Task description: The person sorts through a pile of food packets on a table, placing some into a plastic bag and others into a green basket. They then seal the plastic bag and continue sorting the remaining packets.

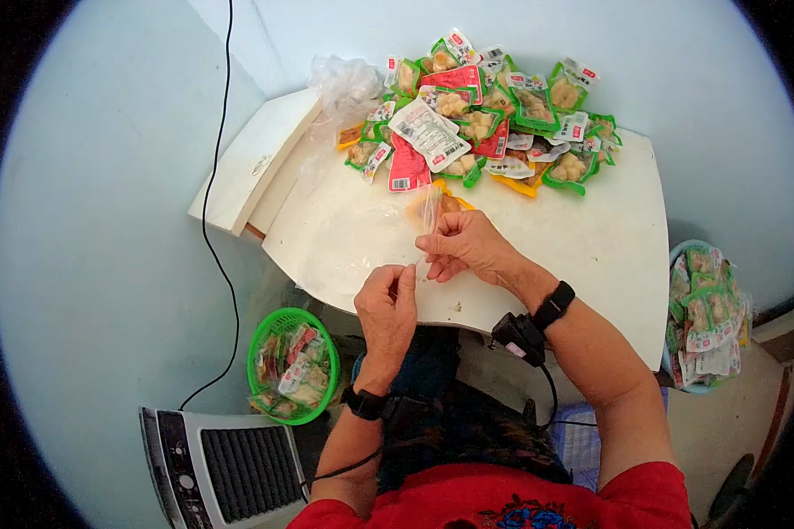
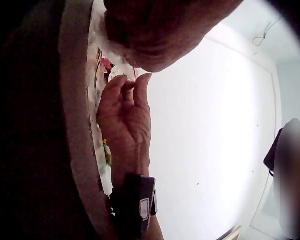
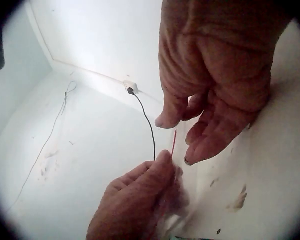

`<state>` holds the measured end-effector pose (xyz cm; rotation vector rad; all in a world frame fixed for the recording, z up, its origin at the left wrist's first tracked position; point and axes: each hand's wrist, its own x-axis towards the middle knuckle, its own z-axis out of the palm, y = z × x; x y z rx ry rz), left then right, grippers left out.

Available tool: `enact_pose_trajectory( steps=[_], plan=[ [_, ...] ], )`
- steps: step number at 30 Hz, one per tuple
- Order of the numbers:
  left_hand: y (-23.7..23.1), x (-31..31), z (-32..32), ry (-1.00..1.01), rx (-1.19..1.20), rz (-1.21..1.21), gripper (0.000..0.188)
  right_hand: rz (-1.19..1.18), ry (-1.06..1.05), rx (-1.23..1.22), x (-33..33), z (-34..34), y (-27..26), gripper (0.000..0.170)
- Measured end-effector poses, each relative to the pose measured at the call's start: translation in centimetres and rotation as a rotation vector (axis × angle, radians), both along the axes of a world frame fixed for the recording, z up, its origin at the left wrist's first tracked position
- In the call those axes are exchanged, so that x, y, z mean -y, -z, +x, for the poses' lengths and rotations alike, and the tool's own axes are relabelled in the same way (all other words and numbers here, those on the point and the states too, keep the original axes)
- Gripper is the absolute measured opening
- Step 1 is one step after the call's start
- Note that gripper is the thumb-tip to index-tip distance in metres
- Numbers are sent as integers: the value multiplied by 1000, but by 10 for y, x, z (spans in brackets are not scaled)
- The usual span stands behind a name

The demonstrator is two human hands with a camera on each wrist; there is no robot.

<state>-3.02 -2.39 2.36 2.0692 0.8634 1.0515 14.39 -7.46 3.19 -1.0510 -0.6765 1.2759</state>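
In the head view, the left hand [image 1: 386,309] and the right hand [image 1: 472,249] meet at a clear plastic bag [image 1: 430,208] above the white tabletop [image 1: 538,256], on the near side of the piled food packets [image 1: 481,123]. The left wrist view shows the right hand's thumb and forefinger tips drawn close with a small gap, a thin red strip [image 2: 134,73] beside them, and the left hand's fingertips hidden. In the right wrist view, the left hand pinches the bag's red-lined edge between thumb and fingers, below the right hand's bent fingers, whose hold on the bag cannot be told.
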Motion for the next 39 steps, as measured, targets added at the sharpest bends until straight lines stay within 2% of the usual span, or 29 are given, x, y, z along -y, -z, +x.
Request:
enact_pose_trajectory(
  steps=[6,21,24,25,27,29,32,35,38,39],
  plan=[
    [-4,0,-1,7,-20,116,19,1,-47,50,-2,1,1,22],
    [-4,2,-2,-41,5,7,15,-39,-104,19,-4,3,10,11],
    [-1,-13,-6,-183,69,315,13,-91,-85,20,-4,2,4,12],
    [-11,-15,-9,-249,77,350,11,-101,-80,42,-3,2,3,14],
    [-32,-20,-15,-367,44,575,9,-103,-82,109,-3,-1,4,17],
    [-45,-18,-18,-360,10,619,7,-80,-98,206,-3,-7,4,20],
    [-45,-17,-17,-317,-86,691,5,-125,18,299,1,-12,-11,21],
    [-31,-18,-13,-269,-105,703,5,110,264,426,0,-12,-6,19],
    [-23,-17,-11,-248,-97,661,4,459,423,771,-1,-17,-10,15],
    [-22,-17,-10,-242,-114,650,5,456,346,778,-1,-18,-7,15]
  ],
)
